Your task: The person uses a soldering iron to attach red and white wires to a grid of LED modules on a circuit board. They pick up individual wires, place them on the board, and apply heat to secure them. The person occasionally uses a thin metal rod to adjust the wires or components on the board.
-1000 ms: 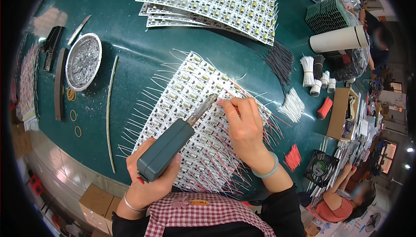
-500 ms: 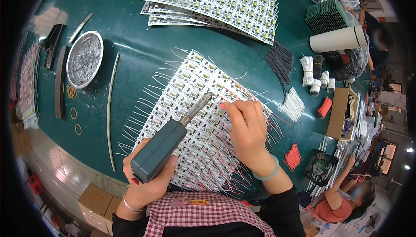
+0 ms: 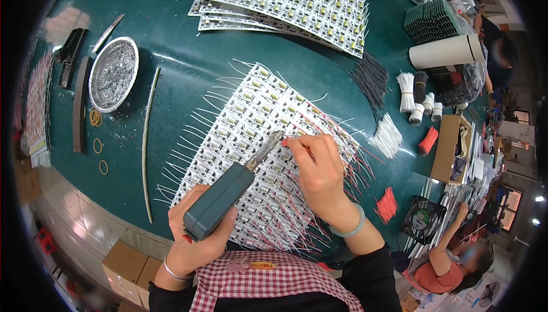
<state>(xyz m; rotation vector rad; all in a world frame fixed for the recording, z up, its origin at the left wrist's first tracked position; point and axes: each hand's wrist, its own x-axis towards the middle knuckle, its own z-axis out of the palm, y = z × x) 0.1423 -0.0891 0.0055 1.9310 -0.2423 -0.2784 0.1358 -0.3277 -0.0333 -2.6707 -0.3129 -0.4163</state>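
Observation:
My left hand [image 3: 200,249] is wrapped round a dark green soldering gun [image 3: 221,201], whose metal tip points up and right. Under it lies a white circuit board panel [image 3: 225,132] with rows of small parts; white wires stick out along its left edge and red ones along its right side. My right hand [image 3: 322,181] hovers over the panel's right half, thumb and fingertips pinched on a red wire [image 3: 285,142]. That wire's end is close beside the soldering tip; whether they touch is hard to tell.
Stacked panels [image 3: 279,7] lie at the back. A bowl of metal scraps [image 3: 114,75] stands left. Loose black wires [image 3: 370,84], white wires [image 3: 386,136] and red wires [image 3: 386,205] lie right, near a white cylinder [image 3: 445,52] and a cardboard box [image 3: 448,149]. Another person [image 3: 442,269] sits at lower right.
The soldering gun has shifted slightly right. My right hand has moved a little left and down, bringing the red wire close to the tip.

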